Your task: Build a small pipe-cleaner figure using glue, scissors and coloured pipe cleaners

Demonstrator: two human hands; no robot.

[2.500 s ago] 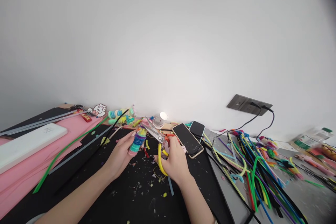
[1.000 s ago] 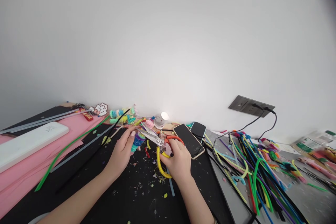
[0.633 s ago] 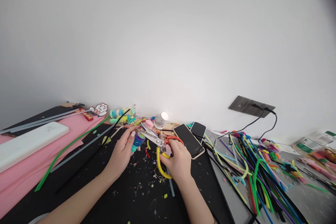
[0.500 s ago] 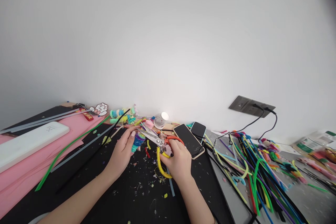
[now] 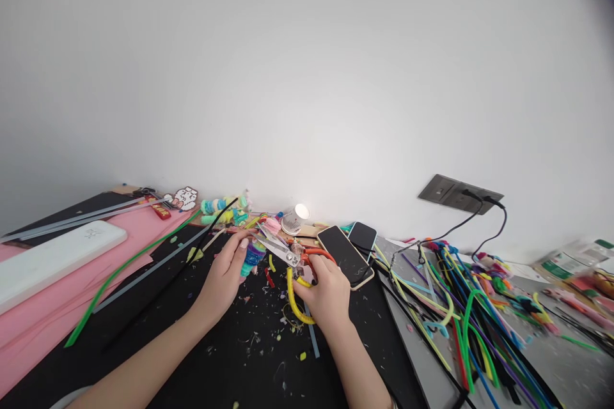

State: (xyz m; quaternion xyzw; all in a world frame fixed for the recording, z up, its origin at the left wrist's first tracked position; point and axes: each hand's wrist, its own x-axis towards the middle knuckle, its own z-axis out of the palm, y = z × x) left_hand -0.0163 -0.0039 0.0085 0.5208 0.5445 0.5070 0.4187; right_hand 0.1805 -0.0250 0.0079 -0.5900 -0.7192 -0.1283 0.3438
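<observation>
One fuzzy, striped coil [image 5: 254,257] is gripped in the left hand [image 5: 223,271], scissors [image 5: 290,258] in the right hand [image 5: 328,292]. The coil looks light, soft; hold its sides.

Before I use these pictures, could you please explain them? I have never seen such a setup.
There is no machine: you see a person's two bare hands. Every picture comes from one camera worn on that person's head, looking forward and down.

The left hand holds a small colourful fuzzy piece. The right hand holds open scissors, their blades close to that piece.

Small scraps are scattered on the black surface. Behind lie a larger phone and a smaller phone; farther right, many fuzzy sticks.
</observation>
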